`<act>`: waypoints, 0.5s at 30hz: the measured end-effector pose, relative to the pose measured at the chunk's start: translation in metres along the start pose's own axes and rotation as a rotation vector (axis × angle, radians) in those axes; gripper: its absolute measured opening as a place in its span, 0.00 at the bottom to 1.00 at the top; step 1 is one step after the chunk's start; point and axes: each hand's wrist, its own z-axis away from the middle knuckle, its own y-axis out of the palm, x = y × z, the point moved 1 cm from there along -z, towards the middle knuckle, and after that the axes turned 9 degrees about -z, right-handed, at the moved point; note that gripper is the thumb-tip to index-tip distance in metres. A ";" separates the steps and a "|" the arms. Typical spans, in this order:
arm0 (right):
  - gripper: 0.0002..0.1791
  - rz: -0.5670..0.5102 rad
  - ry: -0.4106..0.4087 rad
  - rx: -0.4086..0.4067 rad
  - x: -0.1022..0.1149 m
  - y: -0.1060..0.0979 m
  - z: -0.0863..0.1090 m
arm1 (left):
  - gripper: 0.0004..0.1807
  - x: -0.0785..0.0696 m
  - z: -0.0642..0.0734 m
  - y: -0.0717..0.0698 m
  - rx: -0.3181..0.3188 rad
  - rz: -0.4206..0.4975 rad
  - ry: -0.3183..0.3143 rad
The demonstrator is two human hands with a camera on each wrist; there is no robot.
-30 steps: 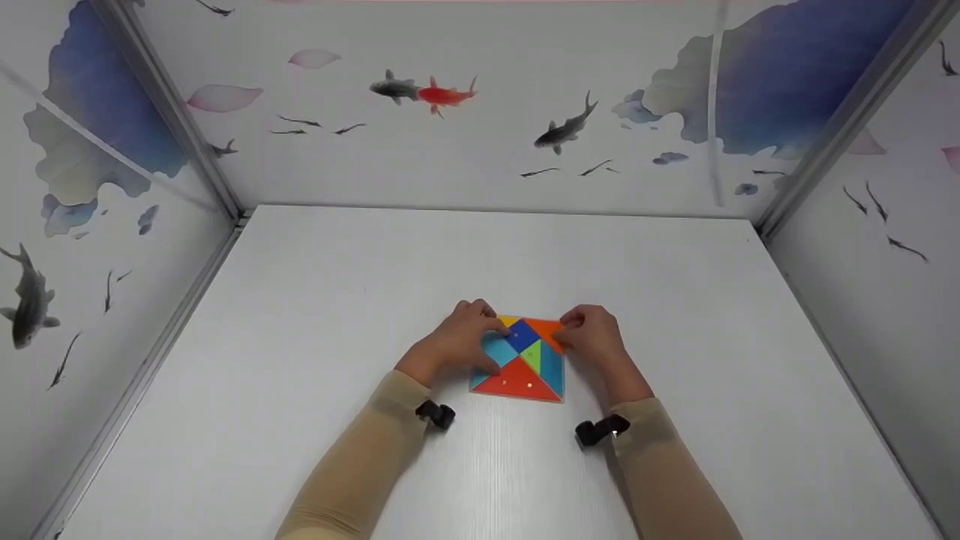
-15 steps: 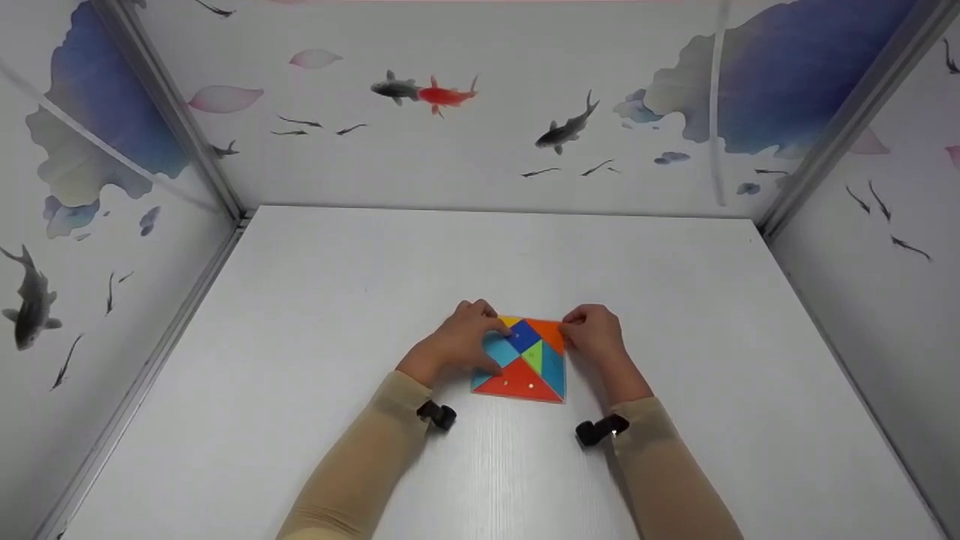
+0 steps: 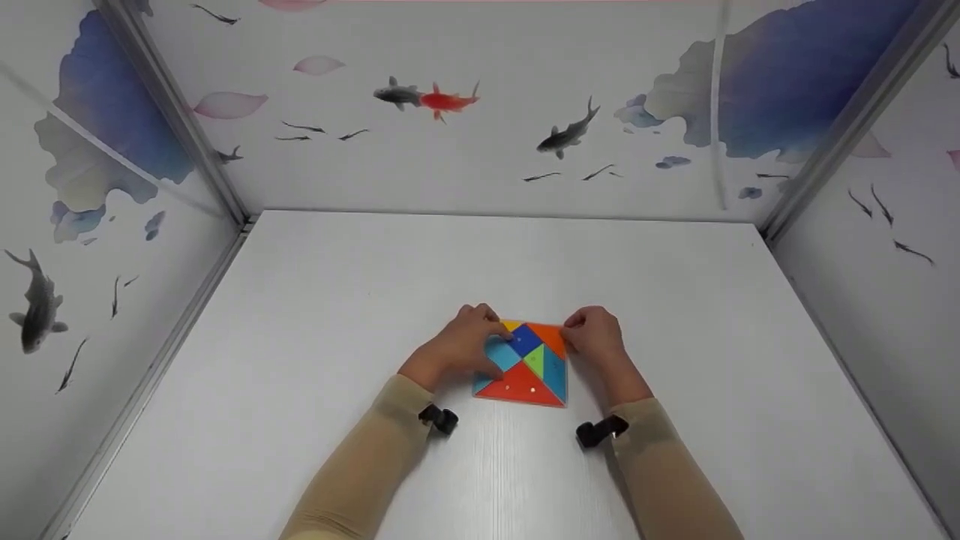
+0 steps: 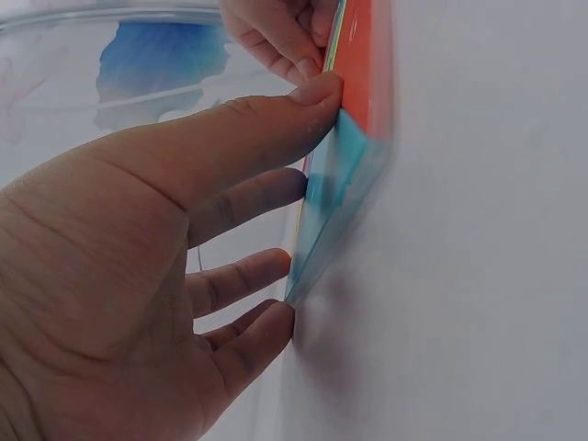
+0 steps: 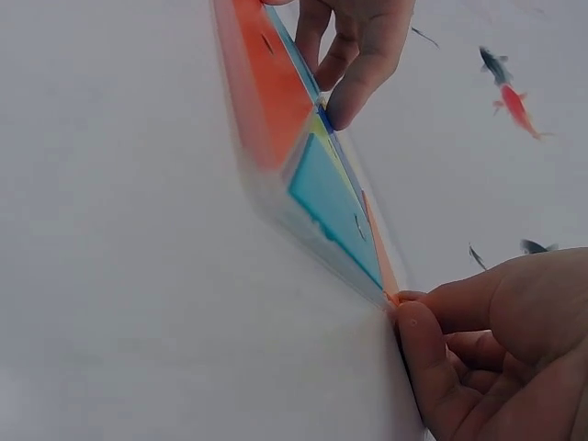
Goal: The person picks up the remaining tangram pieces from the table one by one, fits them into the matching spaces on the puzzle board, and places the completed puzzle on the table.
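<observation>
A square tangram (image 3: 523,361) lies in a clear tray on the white table, its coloured pieces packed side by side. My left hand (image 3: 461,341) spreads over the left side, with thumb and fingertips pressing the light blue piece (image 3: 502,352), the red triangle (image 3: 525,384) and the dark blue square (image 3: 526,340). At the far right corner, my right hand (image 3: 596,334) pinches the edge by the orange triangle (image 3: 550,337) between thumb and forefinger. In the right wrist view, the right thumb and forefinger (image 5: 418,317) meet at the orange tip; I cannot tell if they grip piece or tray.
The white tabletop (image 3: 375,255) runs out around the tangram on every side. White panels painted with fish (image 3: 448,100) and blue lotus leaves stand at the back and both sides. Black wrist cameras (image 3: 439,418) sit on both sleeves.
The right thumb and forefinger have drawn back slightly from over the orange triangle to its outer right edge. The left hand stays in place; the head view has tilted slightly.
</observation>
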 end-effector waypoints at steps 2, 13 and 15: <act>0.10 -0.004 -0.001 0.006 -0.001 -0.001 -0.002 | 0.32 -0.001 0.000 0.000 -0.004 0.004 -0.005; 0.15 -0.211 0.077 0.030 -0.015 -0.002 -0.018 | 0.32 0.007 -0.007 0.004 0.012 0.052 -0.037; 0.15 -0.237 0.073 0.040 -0.018 -0.002 -0.020 | 0.32 0.011 -0.009 0.004 0.021 0.071 -0.031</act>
